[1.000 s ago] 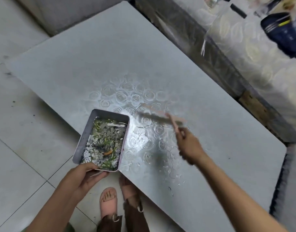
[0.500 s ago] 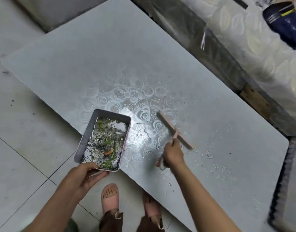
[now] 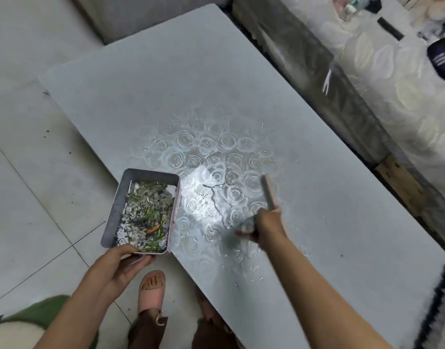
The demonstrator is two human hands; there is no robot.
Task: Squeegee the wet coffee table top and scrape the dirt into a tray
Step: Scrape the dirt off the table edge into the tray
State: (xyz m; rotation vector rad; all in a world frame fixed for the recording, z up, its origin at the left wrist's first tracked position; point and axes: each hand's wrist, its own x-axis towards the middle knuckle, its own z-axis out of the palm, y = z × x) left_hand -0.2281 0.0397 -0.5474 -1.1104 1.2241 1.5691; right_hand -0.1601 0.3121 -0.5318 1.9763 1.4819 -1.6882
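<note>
Clearly we are well into the job. Our left hand grips the near end of the metal tray, thumb over the rim and fingers beneath, holding it against the table edge just beyond that hand. The tray already carries a wet layer of grey dirt with green stalks and an orange scrap, so we judge that much of the scraping is done.

Our right hand is clenched round the handle of the pink squeegee, whose blade stands on the coffee table top just beyond the knuckles.

Between our two hands lies a shiny film of water, cracked with thin dark lines. Scattered droplets sit on the near side of the right hand, beside the forearm. Far beyond both hands the top looks matte and free of debris.

What remains, in our view, is to draw this wet patch and those beads toward the left hand and over the edge into the tray. Whether fine grit is left in the film we cannot tell.
</note>
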